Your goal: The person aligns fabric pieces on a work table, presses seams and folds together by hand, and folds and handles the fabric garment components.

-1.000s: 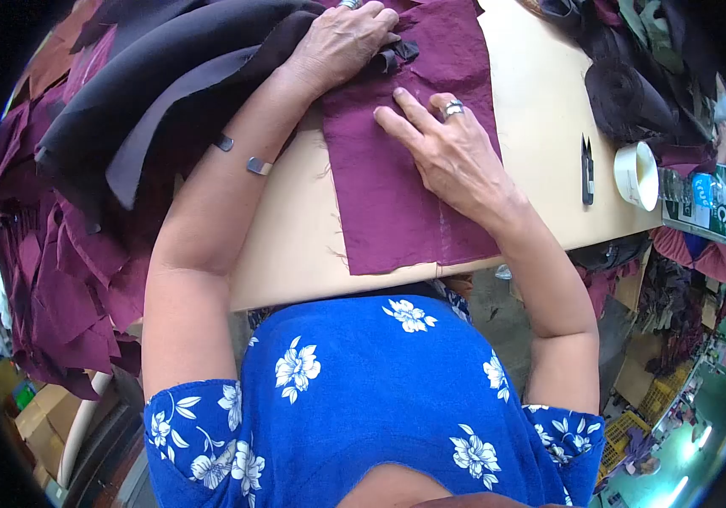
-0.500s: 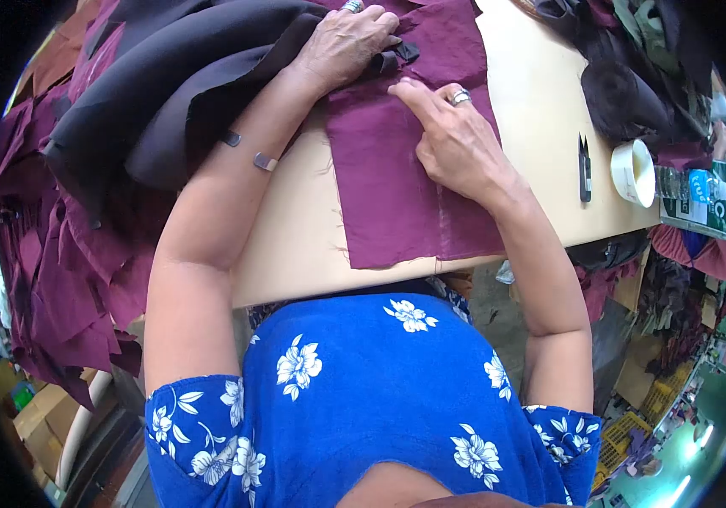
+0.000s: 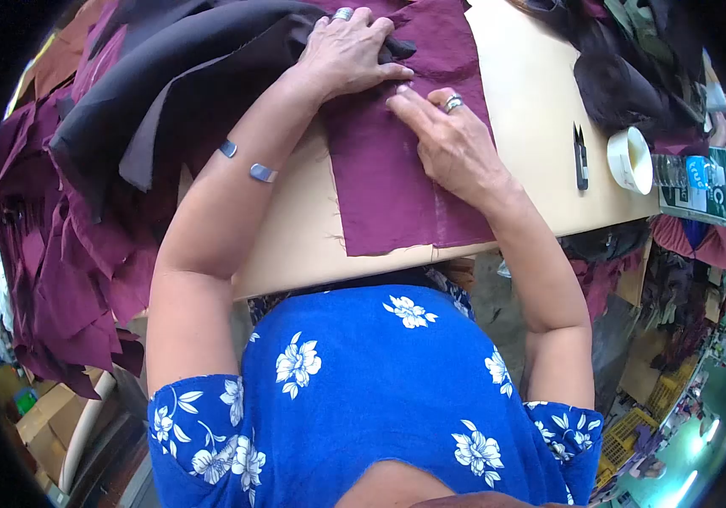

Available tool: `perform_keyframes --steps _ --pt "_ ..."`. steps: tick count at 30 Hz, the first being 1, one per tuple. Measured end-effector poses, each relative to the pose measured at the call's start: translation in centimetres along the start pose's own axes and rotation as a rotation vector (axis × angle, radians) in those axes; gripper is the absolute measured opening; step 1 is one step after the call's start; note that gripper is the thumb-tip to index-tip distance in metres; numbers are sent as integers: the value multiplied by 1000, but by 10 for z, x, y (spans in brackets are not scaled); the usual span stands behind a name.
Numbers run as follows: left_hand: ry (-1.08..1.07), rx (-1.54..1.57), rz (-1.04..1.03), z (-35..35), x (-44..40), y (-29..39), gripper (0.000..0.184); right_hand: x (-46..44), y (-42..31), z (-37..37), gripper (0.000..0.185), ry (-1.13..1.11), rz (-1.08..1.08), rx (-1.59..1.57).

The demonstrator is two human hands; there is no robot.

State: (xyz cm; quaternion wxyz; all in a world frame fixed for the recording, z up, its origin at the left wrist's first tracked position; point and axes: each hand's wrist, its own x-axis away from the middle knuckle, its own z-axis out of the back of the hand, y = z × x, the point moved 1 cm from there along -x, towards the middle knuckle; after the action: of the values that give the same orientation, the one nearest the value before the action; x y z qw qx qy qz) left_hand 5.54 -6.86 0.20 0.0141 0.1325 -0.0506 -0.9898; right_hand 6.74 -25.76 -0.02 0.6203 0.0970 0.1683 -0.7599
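A maroon fabric panel (image 3: 384,186) with frayed edges lies on the pale table (image 3: 532,102), its near end along the table's front edge. My left hand (image 3: 350,55), fingers bent, rests on the dark cloth at the panel's upper part, thumb pointing right. Just below that thumb, my right hand (image 3: 456,144) has its thumb and forefinger pinched together over the maroon fabric; whatever lies between them is too small to make out. Large dark cloth (image 3: 202,76) spreads from under my left hand and forearm to the left.
Maroon scraps (image 3: 66,271) hang in a heap at the left. To the right lie black thread snips (image 3: 580,159), a white bowl (image 3: 630,161), a plastic bottle (image 3: 684,172) and bundled dark cloth (image 3: 625,85). A co-worker's pink sleeve (image 3: 723,241) shows beyond the table.
My right hand's fingers have gone from spread to pinched, nearer my left hand. My left thumb has stretched out to the right. The maroon panel has shifted slightly upward in view.
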Motion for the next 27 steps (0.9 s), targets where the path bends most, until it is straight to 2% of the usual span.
perform_keyframes --steps 5,8,11,14,17,20,22,26,27 --pt "73 59 14 -6 3 3 40 40 -25 17 38 -29 93 -21" --pt "380 -90 14 -18 10 8 16 81 -51 26 36 -72 85 -77" --pt "479 51 -94 -24 11 8 17 99 -56 36 40 -111 37 -181" --pt "340 85 -302 -28 9 4 17 102 -46 30 46 -62 30 -272" --pt "383 184 -368 -32 12 2 19 108 -42 24 41 32 83 -284" --pt "326 129 -375 -21 26 5 14 113 -49 23 36 67 178 -141" --pt "281 154 -403 -9 42 10 10 118 -53 28 34 61 218 -184" --pt "183 267 -376 4 79 23 9 106 -57 47 31 113 154 -428" --pt "82 303 -346 12 85 26 13 94 -56 57 31 143 120 -509"
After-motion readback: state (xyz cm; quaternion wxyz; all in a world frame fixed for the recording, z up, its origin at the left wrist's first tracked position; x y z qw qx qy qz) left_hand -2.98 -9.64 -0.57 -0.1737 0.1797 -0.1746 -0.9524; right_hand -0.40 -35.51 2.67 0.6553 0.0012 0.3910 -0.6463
